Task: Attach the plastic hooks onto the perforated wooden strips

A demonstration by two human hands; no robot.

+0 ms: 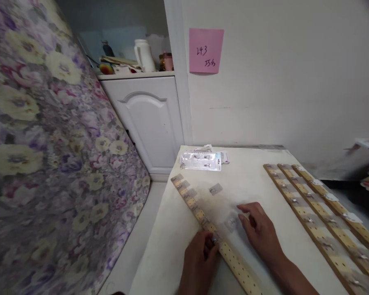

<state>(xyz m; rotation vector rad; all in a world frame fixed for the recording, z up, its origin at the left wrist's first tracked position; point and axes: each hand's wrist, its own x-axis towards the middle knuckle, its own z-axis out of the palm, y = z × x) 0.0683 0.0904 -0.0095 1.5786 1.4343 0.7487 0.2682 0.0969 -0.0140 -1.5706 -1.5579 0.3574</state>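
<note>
A pale wooden strip point(235, 264) with rows of small holes lies slantwise on the white table. Along its upper half sit several clear plastic squares with small metal pieces. My left hand point(201, 256) is at the strip's middle, its fingers pinched around a small shiny metal piece point(215, 239); part of that piece is hidden. My right hand point(261, 231) hovers to the right of the strip, thumb and forefinger apart with nothing visible between them. Just left of its fingertips lies a clear plastic square point(231, 222). Another square with a metal piece point(215, 189) lies farther back.
Several similar strips point(307, 219) with clear squares lie along the table's right side. Clear blister packs point(199, 161) rest at the back edge of the table point(162, 246). A flowered curtain point(58, 143) hangs at left, before a white cabinet point(147, 123). A pink note point(206, 51) is on the wall.
</note>
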